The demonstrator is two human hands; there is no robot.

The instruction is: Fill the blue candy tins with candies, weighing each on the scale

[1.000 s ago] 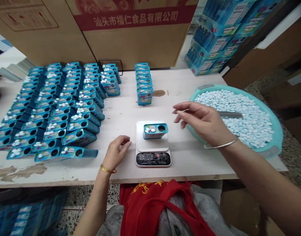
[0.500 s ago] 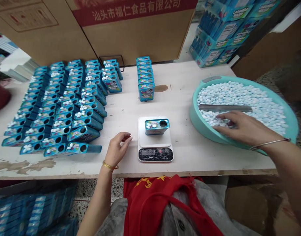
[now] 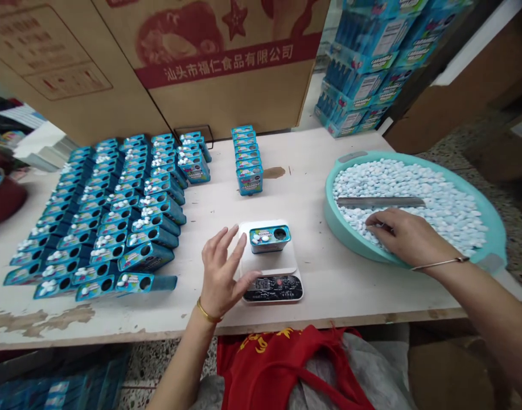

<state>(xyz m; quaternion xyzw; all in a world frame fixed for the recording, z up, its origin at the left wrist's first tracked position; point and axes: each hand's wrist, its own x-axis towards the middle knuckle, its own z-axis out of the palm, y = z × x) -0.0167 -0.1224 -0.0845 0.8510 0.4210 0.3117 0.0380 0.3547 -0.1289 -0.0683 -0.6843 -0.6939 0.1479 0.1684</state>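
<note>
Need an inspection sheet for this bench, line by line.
Surface: white tabletop, worn brown patches.
Job's things: blue rectangular container with round top opening, upright on white plastic scale; turquoise plastic basin of pale candies, grey metal bar across them; rows of similar blue containers at left.
Clutter: dark red round bowl, far left.
Grips: left hand open, fingers spread, thumb over the scale, contact unclear; right hand at the candies, fingers curled, hold unclear.
Cables: nothing seen.
Surroundings: brown cardboard carton with red print behind; stacked blue packs, right rear.
</note>
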